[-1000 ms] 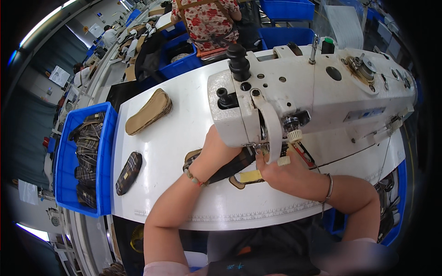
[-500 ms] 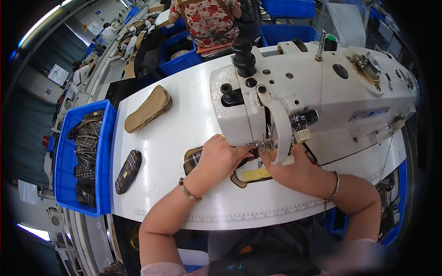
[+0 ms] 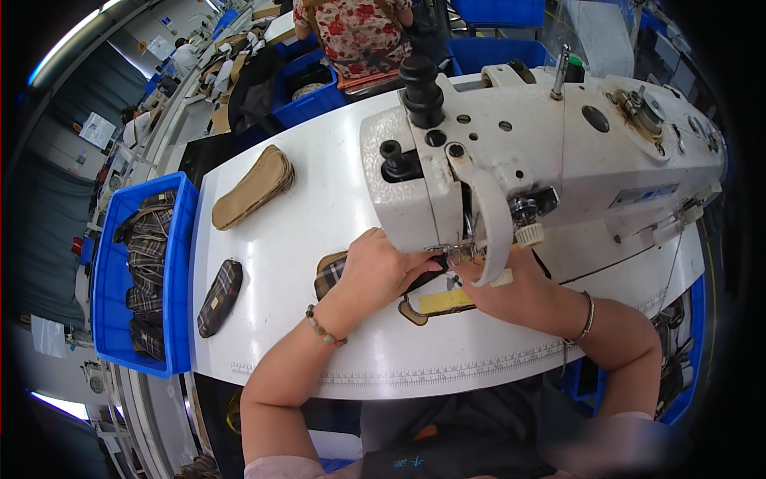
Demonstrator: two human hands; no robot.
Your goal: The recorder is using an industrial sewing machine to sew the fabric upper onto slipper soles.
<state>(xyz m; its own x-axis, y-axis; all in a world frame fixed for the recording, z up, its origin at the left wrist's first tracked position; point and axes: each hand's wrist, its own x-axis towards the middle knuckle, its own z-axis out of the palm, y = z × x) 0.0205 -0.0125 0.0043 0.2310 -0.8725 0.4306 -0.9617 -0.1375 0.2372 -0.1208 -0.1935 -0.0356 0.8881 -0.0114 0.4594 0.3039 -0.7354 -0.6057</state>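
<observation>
My left hand (image 3: 375, 275) pinches the dark edge of a plaid fabric piece (image 3: 329, 271) just left of the presser foot (image 3: 461, 255) of a white sewing machine (image 3: 582, 164). My right hand (image 3: 515, 291) grips the work at the foot's right, its fingers partly hidden by the machine's curved lever (image 3: 495, 223). A beige sole-shaped piece with a yellow strip (image 3: 439, 301) lies below them. To the left on the white table (image 3: 295, 215) are a stack of beige insoles (image 3: 247, 191) and a separate plaid piece (image 3: 219, 299).
A blue bin (image 3: 144, 271) full of plaid pieces stands at the table's left, and another (image 3: 682, 359) is below its right edge. Further blue bins (image 3: 307, 104) sit behind the table, where a co-worker in a floral top (image 3: 351, 40) is seated. More workers are at the far left.
My left hand has shifted slightly and its wrist has turned, with the thumb now plainly at the foot. My right hand has edged slightly rightward. The machine appears slightly higher in view.
</observation>
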